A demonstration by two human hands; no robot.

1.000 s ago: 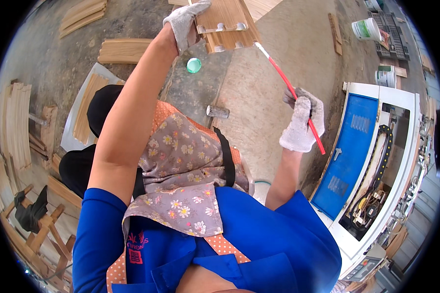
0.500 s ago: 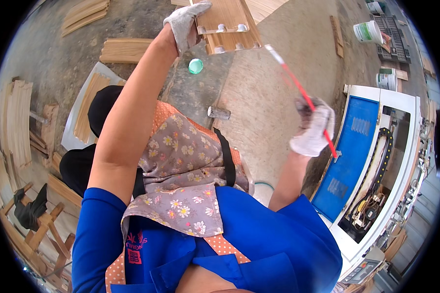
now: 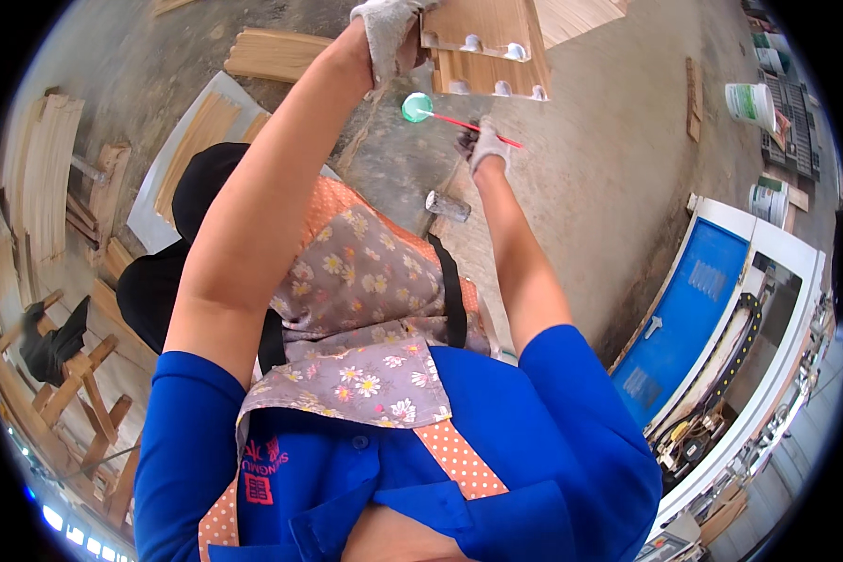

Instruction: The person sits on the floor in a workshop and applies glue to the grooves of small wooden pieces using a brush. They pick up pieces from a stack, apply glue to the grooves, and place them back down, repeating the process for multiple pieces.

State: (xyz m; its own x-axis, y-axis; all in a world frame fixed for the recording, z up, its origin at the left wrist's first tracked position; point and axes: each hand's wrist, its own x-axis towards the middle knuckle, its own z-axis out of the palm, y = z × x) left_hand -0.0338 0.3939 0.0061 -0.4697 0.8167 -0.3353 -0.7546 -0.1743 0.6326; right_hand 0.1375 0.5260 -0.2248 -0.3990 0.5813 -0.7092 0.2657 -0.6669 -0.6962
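Note:
My left hand (image 3: 389, 39), in a pale work glove, grips the left edge of a stack of wooden boards (image 3: 482, 70) at the top of the view. Notches along the near edges of the boards carry white, glue-like blobs. Below the stack, my gloved right hand (image 3: 489, 150) is closed round a thin red-handled brush (image 3: 464, 123). The brush's white tip reaches into a small green cup (image 3: 408, 109) of white stuff on the floor. Between my right forearm and the apron lies a short grey-white cylinder (image 3: 448, 205).
More boards (image 3: 273, 54) lie on the floor to the left, some on a white sheet (image 3: 147, 201). A wooden frame (image 3: 89, 393) stands at the lower left. To the right is a white and blue machine (image 3: 688, 309), with white buckets (image 3: 749, 103) beyond it.
My right hand has swung left and away from me, bringing the brush tip from open air into the green cup. My left hand still holds the boards; the whole view has shifted slightly.

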